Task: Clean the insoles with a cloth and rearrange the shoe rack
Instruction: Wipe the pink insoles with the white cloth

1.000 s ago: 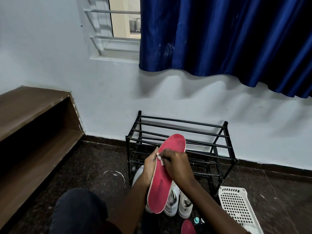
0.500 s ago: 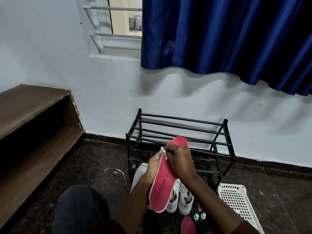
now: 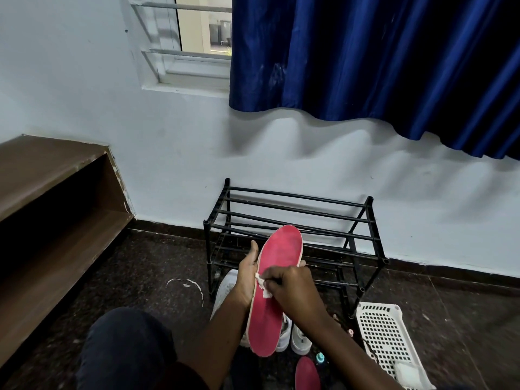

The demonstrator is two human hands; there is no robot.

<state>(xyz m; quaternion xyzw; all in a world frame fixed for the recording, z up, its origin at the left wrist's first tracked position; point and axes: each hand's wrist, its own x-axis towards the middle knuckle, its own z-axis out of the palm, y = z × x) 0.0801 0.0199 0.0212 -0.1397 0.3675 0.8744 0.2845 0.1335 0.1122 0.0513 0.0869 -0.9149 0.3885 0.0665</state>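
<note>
Gripping flat red insole (image 3: 278,254): left hand (image 3: 247,274) | pinching crumpled white cloth (image 3: 261,285): right hand (image 3: 292,288)

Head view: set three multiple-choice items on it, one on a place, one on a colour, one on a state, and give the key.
1. The white basket stands:
A. on the floor, right of the shoe rack
B. on the rack's top tier
C. on the wooden bench

2. The held insole is:
A. blue
B. pinkish red
C. black

3. The right hand:
A. hangs idle
B. grips a rack bar
C. presses a white cloth on the insole

Key: 1 A, it sits on the dark floor by the rack's right legs; 2 B, its face shows pinkish red; 3 C, curled fingers pinch the cloth against the insole.
</note>
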